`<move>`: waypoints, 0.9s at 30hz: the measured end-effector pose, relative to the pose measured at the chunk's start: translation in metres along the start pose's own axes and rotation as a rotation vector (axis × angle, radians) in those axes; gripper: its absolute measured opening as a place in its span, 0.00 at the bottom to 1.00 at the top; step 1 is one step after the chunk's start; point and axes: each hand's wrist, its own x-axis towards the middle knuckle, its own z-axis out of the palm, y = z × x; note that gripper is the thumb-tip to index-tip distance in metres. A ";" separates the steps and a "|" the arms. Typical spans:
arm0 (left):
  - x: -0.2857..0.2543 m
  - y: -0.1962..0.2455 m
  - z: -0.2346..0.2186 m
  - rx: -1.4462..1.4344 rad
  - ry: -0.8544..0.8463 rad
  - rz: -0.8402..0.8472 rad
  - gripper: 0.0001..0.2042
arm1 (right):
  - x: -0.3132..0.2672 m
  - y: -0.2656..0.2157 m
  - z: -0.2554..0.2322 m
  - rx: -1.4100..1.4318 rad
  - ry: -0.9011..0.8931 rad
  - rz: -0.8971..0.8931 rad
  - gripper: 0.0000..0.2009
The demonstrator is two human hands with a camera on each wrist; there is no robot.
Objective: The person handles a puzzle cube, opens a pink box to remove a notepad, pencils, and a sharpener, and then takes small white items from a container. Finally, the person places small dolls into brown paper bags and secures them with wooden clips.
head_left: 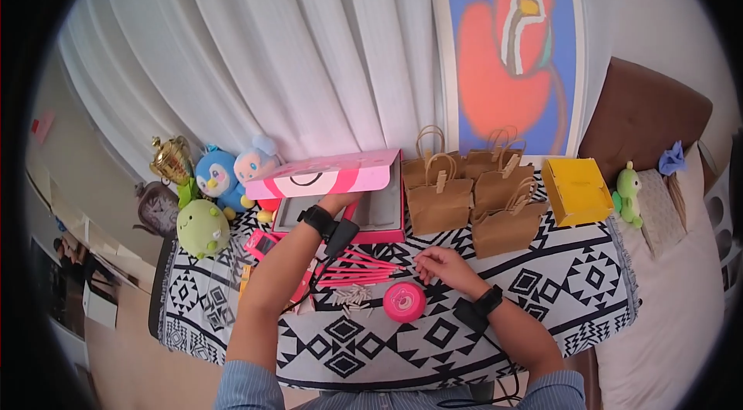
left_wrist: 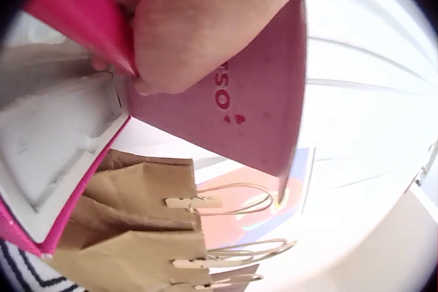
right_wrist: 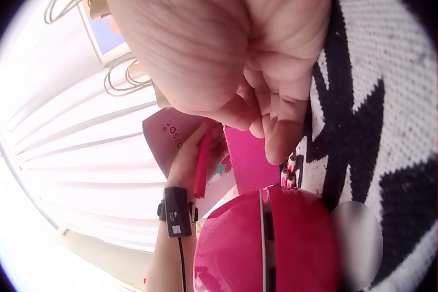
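Note:
My left hand [head_left: 340,199] reaches under the raised pink lid [head_left: 333,175] of a box with a grey inner tray [head_left: 379,205]. In the left wrist view its curled fingers grip a flat, bright pink piece [left_wrist: 85,18], whose far end is hidden by the hand. My right hand [head_left: 441,267] hovers low over the patterned cloth, fingers loosely curled and holding nothing. Close by it are the tips of several slim pink sticks [head_left: 360,275] and a round pink case [head_left: 404,302], whose seam shows in the right wrist view. Small whitish sticks [head_left: 353,298] lie left of the case.
Brown paper bags [head_left: 439,205] with clothespins on them stand right of the box, beside a yellow box [head_left: 578,192]. Plush toys [head_left: 220,178] and a gold trophy [head_left: 172,158] sit at the left. A black-and-white cloth [head_left: 348,348] covers the table.

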 end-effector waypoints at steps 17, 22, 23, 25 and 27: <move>-0.097 0.052 -0.033 0.354 -0.244 -0.187 0.19 | 0.000 -0.002 0.000 -0.022 0.018 -0.014 0.10; -0.096 0.056 -0.017 0.455 -0.108 -0.133 0.14 | -0.001 -0.004 0.001 0.012 0.021 -0.004 0.10; -0.097 0.057 -0.016 0.496 -0.115 -0.135 0.12 | -0.002 -0.003 0.001 0.014 0.017 0.005 0.10; -0.100 0.055 -0.016 0.453 -0.110 -0.158 0.12 | -0.001 -0.004 0.001 0.021 0.024 0.005 0.10; -0.107 0.057 -0.020 0.384 -0.079 -0.120 0.13 | -0.001 -0.004 0.001 0.020 0.014 0.016 0.10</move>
